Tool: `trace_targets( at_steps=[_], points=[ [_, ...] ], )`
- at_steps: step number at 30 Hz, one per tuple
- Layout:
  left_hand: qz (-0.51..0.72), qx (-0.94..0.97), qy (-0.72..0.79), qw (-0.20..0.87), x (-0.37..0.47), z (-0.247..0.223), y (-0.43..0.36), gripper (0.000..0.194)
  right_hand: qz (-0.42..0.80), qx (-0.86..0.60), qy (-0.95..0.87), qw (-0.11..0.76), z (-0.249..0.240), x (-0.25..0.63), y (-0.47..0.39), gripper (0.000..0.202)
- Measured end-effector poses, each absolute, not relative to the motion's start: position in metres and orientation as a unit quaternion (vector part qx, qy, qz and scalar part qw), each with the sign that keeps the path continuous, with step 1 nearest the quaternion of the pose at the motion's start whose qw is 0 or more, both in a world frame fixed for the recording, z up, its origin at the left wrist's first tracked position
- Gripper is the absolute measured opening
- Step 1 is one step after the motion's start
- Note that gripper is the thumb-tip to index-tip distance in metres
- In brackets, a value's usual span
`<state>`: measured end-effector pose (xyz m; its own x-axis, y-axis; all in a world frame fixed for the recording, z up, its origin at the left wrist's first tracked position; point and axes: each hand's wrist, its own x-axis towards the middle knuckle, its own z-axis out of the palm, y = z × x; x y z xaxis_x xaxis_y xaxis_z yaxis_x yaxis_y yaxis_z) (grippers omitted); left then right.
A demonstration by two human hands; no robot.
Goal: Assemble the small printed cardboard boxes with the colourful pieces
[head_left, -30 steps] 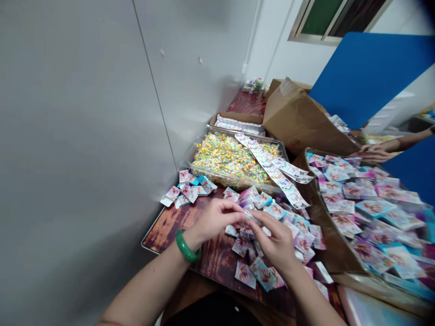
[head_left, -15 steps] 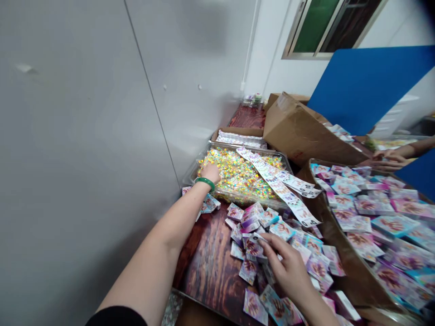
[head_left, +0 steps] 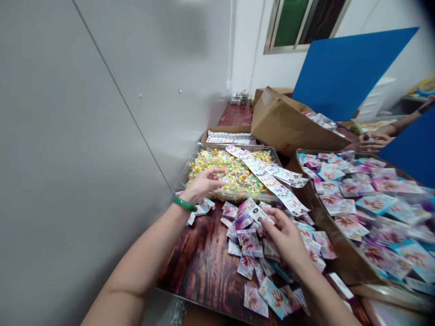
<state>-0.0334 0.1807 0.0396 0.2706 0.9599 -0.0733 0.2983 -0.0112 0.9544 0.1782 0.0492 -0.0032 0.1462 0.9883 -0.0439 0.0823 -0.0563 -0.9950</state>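
My left hand [head_left: 204, 183], with a green bangle [head_left: 184, 203] at the wrist, is over the near left part of a clear tray [head_left: 238, 197] full of small colourful packets [head_left: 231, 170]. Its fingers point right and are parted; a tiny item between them cannot be ruled out. Between the thumb and fingers of my right hand [head_left: 280, 228] is a small white card [head_left: 260, 214] with black round marks. Below and around that hand lie many small printed boxes [head_left: 249, 242]. Long printed strips [head_left: 268, 179] rest across the tray's right side.
An open carton [head_left: 307, 194] heaped with printed boxes stands at the right. Behind are a tilted brown carton [head_left: 285, 120], a shallow box of printed strips [head_left: 231, 137] and a blue panel [head_left: 340, 72]. Another person's hand [head_left: 375, 138] is at the far right. A grey wall [head_left: 102, 136] borders the left.
My left hand has lifted out of the packets, come nearer and spread its fingers. My right hand has risen slightly, and the card in it shows more fully. The camera view has shifted.
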Motion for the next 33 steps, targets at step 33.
trace_targets(
  at_steps=[33],
  points=[
    [0.207, 0.775, 0.59, 0.085, -0.123, -0.068, 0.102, 0.046, 0.495, -0.565, -0.5, 0.431, -0.019, 0.162, 0.039, 0.034]
  ],
)
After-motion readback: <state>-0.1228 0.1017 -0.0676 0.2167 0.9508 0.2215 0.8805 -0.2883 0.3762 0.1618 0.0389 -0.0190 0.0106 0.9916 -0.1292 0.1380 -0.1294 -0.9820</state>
